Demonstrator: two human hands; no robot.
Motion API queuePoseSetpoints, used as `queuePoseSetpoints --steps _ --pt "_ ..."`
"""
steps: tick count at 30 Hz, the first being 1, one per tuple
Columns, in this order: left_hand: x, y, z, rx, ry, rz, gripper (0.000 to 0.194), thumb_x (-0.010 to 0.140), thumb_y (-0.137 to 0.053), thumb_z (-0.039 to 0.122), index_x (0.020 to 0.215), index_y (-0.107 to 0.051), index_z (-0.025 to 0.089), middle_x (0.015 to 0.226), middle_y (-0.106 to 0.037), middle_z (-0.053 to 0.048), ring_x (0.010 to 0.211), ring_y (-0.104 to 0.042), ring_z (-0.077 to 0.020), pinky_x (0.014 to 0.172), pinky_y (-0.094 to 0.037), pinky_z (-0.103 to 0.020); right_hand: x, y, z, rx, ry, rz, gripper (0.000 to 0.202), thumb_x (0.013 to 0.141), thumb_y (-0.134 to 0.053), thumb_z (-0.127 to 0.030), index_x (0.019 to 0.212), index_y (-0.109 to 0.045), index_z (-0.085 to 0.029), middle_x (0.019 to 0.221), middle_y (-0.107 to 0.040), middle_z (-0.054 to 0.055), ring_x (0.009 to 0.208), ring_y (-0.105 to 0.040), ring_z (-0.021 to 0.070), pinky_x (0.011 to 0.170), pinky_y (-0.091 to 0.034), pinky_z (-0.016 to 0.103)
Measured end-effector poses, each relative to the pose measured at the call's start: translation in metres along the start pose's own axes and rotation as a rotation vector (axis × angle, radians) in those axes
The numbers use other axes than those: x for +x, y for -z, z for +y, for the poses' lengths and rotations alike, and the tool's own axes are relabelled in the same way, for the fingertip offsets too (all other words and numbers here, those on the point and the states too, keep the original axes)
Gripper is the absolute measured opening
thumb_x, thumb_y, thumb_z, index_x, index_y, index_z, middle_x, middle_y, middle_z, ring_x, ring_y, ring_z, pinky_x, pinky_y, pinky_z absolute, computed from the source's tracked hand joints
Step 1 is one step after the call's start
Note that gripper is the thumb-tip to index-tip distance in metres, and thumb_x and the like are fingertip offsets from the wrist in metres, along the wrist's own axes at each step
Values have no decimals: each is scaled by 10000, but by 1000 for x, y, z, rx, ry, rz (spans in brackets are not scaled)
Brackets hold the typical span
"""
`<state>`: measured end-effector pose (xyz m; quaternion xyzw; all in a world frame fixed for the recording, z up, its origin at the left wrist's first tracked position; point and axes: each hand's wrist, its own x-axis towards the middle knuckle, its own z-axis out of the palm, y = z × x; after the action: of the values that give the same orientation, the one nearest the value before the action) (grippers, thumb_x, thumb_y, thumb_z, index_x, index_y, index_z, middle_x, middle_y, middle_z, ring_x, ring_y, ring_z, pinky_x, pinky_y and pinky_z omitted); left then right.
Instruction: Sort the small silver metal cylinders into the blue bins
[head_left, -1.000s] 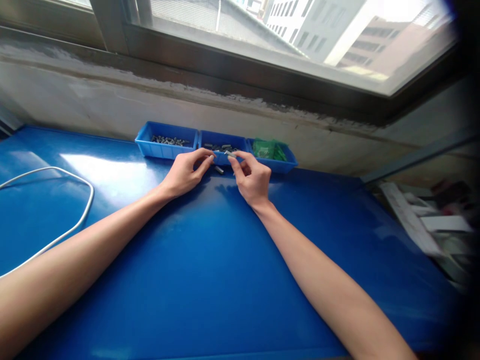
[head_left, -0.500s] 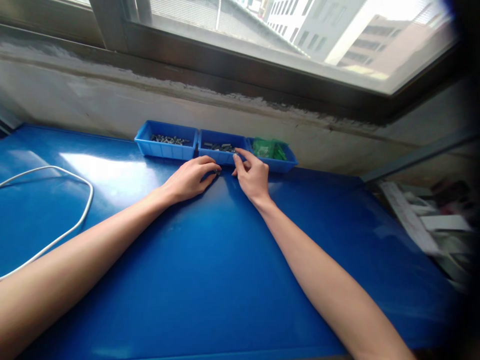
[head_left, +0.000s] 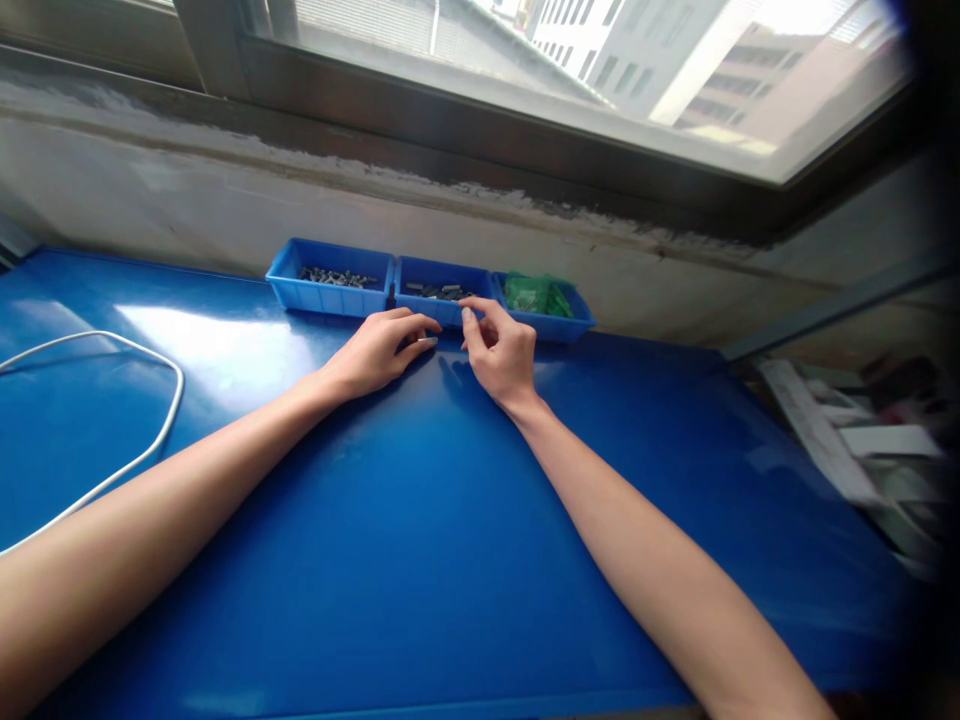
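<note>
My left hand (head_left: pixel 384 350) rests low over the blue table, in front of the left and middle bins. Its thumb and fingers are closed around a small metallic piece (head_left: pixel 427 339), only partly visible. My right hand (head_left: pixel 502 350) is at the front rim of the middle blue bin (head_left: pixel 450 312), thumb and index finger pinched together; anything between them is too small to tell. Small dark and grey metal parts (head_left: pixel 442 292) lie in the middle bin. The left blue bin (head_left: pixel 322 297) holds many small metal pieces (head_left: pixel 337 278).
The right blue bin (head_left: pixel 566 328) contains green bags (head_left: pixel 529 293). A white cable (head_left: pixel 171 410) curves over the blue table (head_left: pixel 420 560) at left. Behind the bins stand a wall and a window frame (head_left: pixel 450 145). Blurred items (head_left: pixel 892 440) lie beyond the table's right side.
My right hand has shifted slightly left along the bin's rim. My left thumb and fingers have closed a little more around the small piece, which now shows a lighter surface.
</note>
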<state>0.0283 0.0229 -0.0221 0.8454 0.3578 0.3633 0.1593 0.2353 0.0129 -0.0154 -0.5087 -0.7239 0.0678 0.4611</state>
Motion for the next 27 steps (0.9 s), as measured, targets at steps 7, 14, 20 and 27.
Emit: queuePoseSetpoints --steps 7,14,20,27 --pt "0 3 1 -206 196 93 294 1024 -494 313 1186 -698 177 794 -714 -21 768 -711 -161 754 -516 -242 -2 -1 1 1 31 -27 286 1002 -534 -391 1107 -746 -229 591 -630 -30 516 -576 145 606 -465 281" --pt "1 5 1 -313 269 136 259 1015 -480 301 1158 -663 187 698 -635 15 706 -678 -146 704 -503 -224 -3 -1 1 -22 76 -85 300 1003 -524 -384 1111 -749 -218 651 -668 -11 578 -603 145 620 -457 265" --pt "1 5 3 -334 270 131 254 1008 -500 324 1153 -657 187 706 -650 14 698 -670 -143 707 -503 -225 -5 0 -2 -20 128 -164 290 970 -585 -357 1169 -742 -216 694 -703 -10 596 -618 135 639 -461 248" --pt "1 6 3 -339 215 59 291 1018 -487 345 1198 -645 180 715 -644 15 669 -641 -130 685 -500 -221 -7 0 0 -31 221 -293 375 949 -652 -425 1249 -721 -210 696 -715 -13 619 -643 132 622 -451 237"
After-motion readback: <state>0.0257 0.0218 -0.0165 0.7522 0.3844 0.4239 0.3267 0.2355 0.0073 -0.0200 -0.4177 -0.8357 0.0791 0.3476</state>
